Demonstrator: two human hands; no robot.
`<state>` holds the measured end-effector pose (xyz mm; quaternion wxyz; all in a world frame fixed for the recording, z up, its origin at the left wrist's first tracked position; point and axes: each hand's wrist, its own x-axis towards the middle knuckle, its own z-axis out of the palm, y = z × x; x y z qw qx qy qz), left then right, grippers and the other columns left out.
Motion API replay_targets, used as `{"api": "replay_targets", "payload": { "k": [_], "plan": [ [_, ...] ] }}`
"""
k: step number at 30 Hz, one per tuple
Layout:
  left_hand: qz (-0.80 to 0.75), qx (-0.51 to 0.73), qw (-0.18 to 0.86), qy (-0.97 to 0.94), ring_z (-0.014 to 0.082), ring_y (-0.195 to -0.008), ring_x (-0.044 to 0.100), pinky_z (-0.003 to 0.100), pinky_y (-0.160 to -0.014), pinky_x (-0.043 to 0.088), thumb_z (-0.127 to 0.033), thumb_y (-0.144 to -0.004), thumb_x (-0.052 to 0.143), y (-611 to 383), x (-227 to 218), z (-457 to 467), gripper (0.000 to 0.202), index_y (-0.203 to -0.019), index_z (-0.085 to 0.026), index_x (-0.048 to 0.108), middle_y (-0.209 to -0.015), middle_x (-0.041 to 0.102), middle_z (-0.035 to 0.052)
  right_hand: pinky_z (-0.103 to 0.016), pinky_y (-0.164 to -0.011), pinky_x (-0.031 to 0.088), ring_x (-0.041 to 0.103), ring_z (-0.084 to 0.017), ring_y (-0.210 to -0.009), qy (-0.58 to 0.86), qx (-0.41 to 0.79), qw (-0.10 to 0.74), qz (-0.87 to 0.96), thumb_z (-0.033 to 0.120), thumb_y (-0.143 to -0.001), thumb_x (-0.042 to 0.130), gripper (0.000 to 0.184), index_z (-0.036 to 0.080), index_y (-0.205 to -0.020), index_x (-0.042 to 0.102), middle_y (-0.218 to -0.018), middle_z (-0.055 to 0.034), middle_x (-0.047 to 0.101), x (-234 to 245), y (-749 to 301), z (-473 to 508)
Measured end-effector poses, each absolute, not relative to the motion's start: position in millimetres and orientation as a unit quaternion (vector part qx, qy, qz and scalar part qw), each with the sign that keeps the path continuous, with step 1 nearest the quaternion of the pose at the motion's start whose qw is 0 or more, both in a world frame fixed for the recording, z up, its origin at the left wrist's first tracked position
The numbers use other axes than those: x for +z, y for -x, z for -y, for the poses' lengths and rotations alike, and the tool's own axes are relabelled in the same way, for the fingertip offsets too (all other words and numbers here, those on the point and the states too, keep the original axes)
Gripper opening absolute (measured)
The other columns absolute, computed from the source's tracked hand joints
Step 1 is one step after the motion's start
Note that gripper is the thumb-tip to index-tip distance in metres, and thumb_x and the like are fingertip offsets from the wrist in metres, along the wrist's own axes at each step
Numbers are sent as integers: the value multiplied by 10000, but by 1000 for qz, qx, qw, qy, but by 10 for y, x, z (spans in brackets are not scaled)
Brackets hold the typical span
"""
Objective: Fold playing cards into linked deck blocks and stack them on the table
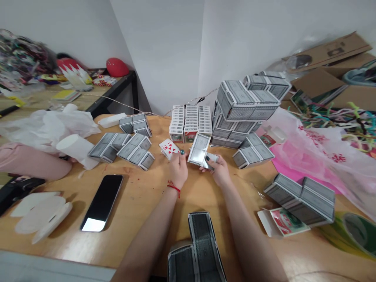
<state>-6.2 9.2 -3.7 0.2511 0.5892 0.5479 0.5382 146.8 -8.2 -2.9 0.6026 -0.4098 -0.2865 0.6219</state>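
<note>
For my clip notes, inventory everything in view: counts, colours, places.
Table: one, light brown, foreground
Folded cards: unclear count, grey patterned, centre
Loose cards: at least two, white with red hearts, centre
Card blocks: many, grey, both sides and front
Card boxes: three rows, mostly white, back
Opened box: one, multicoloured, front right
Phone: one, black, left
Roll: one, white, left
Cylindrical item: one, pink, left
Plastic bags: several, white and pinkish, both sides
Tape roll: one, yellow, front right
Cardboard boxes: several, brown, back right
Tangled strands: many, multicoloured, back corners
Side table: one, black edged, back left
Left hand: one, bare, centre
Right hand: one, bare, holding folded cards
</note>
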Motion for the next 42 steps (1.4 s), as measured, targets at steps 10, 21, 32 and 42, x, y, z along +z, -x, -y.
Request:
{"api": "replay_targets", "payload": {
  "k": [10,21,32,42],
  "plan": [
    [-619,406,125,-660,307,-1203,362,458,-1002,282,-231,-673,593,364,-144,-334,520,-1167,-113,482,-1226,484,161,-187,-387,428,594,-112,-471,393,646,624,198,214,-611,688,277,200,-760,456,-630,31,636,-24,-1541,50],
    [-652,325,19,-685,231,-880,587,412,-903,362,-272,-847,365,362,-64,-330,296,-891,-148,630,-874,662,118,-196,-412,463,601,-116,-483,368,671,617,184,184,-661,638,184,197,-788,506,-662,14,660,-32,-1556,56],
    [-402,464,12,-789,184,-1038,526,389,-952,364,-73,-751,400,43,21,-137,285,-936,-164,597,-1003,633,81,-400,-745,514,614,-176,-862,274,756,556,211,204,-721,588,184,230,-899,551,-936,8,660,39,-1480,128],
    [-282,418,221,-835,173,-832,547,335,-787,436,-191,-746,493,-172,84,28,139,-807,-175,618,-844,639,60,-184,-490,441,536,-78,-537,366,665,628,171,206,-628,672,166,198,-752,563,-652,54,606,-53,-1491,44]
  ]
}}
